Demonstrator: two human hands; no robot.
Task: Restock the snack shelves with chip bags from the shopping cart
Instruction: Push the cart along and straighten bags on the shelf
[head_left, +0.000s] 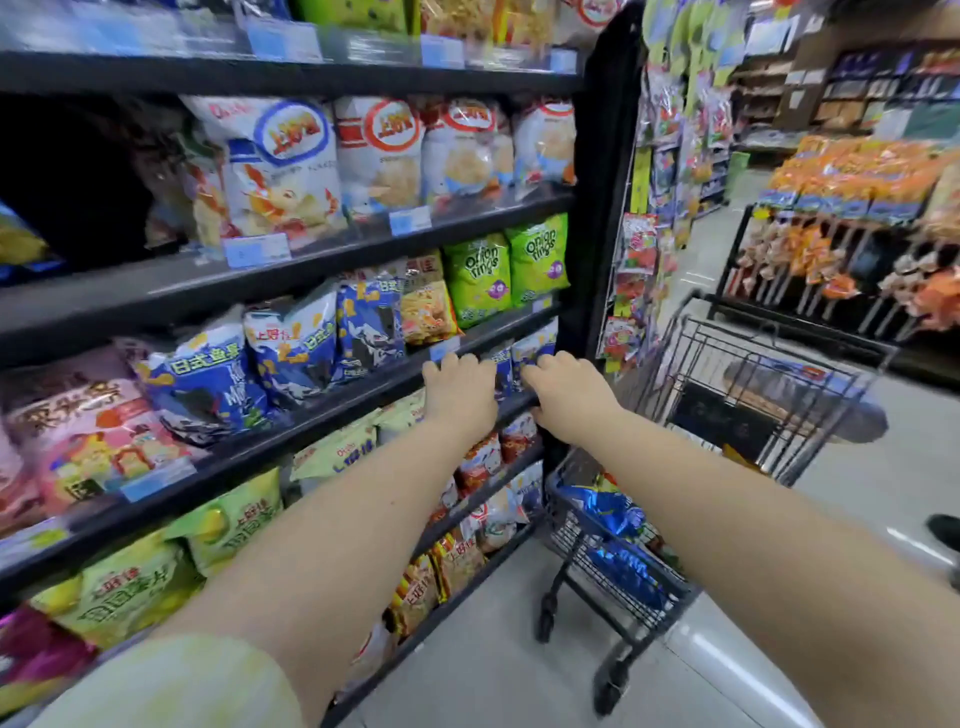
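Note:
Both of my arms reach to the right end of the snack shelf (363, 400). My left hand (460, 397) has its fingers curled over the top of a blue chip bag (502, 366) standing on that shelf. My right hand (567, 400) grips a second blue chip bag (535, 352) beside it, thumb down at the shelf edge. More blue bags of the same kind (291, 345) stand further left on this shelf. The black shopping cart (779, 364) is parked to the right, with blue chip bags (618, 519) in its lower basket.
Green onion-ring bags (506, 267) stand on the shelf above. Yellow-green and orange bags (332, 452) fill the lower shelves. A black shelf end post (597, 208) with hanging snacks stands between shelf and cart. An orange snack display (857, 208) lies across the aisle. A shoe (945, 530) shows at right.

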